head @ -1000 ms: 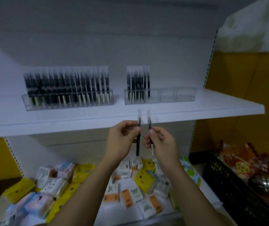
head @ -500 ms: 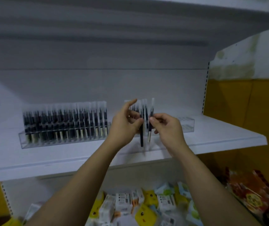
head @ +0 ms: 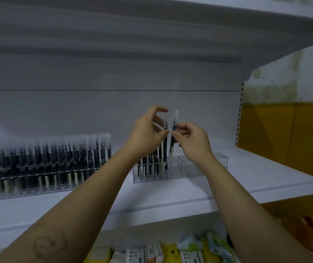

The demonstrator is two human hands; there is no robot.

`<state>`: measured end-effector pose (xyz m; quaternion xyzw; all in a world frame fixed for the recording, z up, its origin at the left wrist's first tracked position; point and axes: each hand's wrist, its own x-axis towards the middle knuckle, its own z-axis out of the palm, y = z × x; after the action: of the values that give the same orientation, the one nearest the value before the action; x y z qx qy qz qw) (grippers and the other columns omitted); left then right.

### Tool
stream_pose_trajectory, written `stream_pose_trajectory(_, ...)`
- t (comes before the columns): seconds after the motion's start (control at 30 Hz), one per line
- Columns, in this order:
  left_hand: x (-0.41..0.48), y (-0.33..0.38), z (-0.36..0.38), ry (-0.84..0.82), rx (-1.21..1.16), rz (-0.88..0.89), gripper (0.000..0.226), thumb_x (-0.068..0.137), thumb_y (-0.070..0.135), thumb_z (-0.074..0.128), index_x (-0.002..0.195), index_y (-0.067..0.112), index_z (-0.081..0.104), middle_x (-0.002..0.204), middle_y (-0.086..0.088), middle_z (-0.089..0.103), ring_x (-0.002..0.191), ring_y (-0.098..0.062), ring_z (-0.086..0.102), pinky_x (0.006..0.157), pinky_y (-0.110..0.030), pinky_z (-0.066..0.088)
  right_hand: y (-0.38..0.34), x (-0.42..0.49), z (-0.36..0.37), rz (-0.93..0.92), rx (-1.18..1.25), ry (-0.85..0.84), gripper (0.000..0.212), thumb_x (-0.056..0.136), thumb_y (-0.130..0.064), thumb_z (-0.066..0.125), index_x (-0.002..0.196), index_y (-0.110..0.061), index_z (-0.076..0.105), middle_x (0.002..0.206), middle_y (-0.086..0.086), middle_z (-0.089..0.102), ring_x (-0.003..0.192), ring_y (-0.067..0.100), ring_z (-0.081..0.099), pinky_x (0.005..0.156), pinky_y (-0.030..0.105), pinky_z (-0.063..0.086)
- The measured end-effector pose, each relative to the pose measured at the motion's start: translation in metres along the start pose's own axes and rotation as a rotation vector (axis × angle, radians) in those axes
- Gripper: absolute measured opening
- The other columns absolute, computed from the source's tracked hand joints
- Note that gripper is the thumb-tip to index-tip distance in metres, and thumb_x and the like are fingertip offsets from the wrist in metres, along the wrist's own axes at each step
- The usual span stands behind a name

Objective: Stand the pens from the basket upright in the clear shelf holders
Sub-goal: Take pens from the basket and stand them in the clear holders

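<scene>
Left grip (head: 148, 130) pinches a pen (head: 166, 160) reaching into the clear holder (head: 189, 171) below; right grip (head: 189, 141) pinches a second pen (head: 172, 147), tilted, above it.

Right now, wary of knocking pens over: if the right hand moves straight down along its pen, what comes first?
Probably empty slots of the clear holder, right of the standing pens; depth is unclear.

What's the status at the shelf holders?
Left hand pinches one pen, lower end in right holder. Right hand pinches second pen, above it. Nothing blocking.
</scene>
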<state>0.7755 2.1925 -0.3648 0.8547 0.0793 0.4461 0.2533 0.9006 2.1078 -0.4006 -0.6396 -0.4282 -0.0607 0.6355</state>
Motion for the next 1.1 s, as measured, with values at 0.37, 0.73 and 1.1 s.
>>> stream_pose_trajectory(0.37, 0.023, -0.033, 0.021, 0.070, 0.251, 0.032, 0.049, 0.084, 0.021, 0.071, 0.126, 0.031, 0.048, 0.083, 0.024, 0.051, 0.088, -0.008, 0.053, 0.100, -0.048, 0.042, 0.036, 0.028, 0.019, 0.038, 0.043, -0.029, 0.010, 0.090, -0.015, 0.066, 0.098, -0.016, 0.062, 0.088, 0.006, 0.065, 0.086, 0.023, 0.066, 0.083, 0.034, 0.056)
stream_pose_trajectory(0.73, 0.017, -0.051, 0.026, -0.009, 0.567, 0.062, 0.045, 0.084, 0.034, 0.069, 0.124, 0.031, 0.048, 0.108, 0.013, 0.063, 0.122, -0.018, 0.045, 0.116, -0.053, 0.012, 0.055, 0.016, 0.023, 0.011, -0.120, -0.140, 0.007, 0.088, -0.014, 0.067, 0.092, -0.019, 0.064, 0.076, -0.005, 0.062, 0.063, 0.002, 0.054, 0.059, 0.006, 0.042)
stream_pose_trajectory(1.1, 0.012, -0.053, 0.028, 0.055, 0.614, 0.001, 0.045, 0.084, 0.036, 0.068, 0.125, 0.032, 0.050, 0.134, 0.000, 0.047, 0.134, -0.025, 0.029, 0.116, -0.057, 0.006, 0.062, -0.005, 0.026, -0.072, -0.243, -0.084, 0.008, 0.090, -0.016, 0.064, 0.097, -0.019, 0.065, 0.074, -0.011, 0.062, 0.070, 0.004, 0.057, 0.062, 0.007, 0.041)
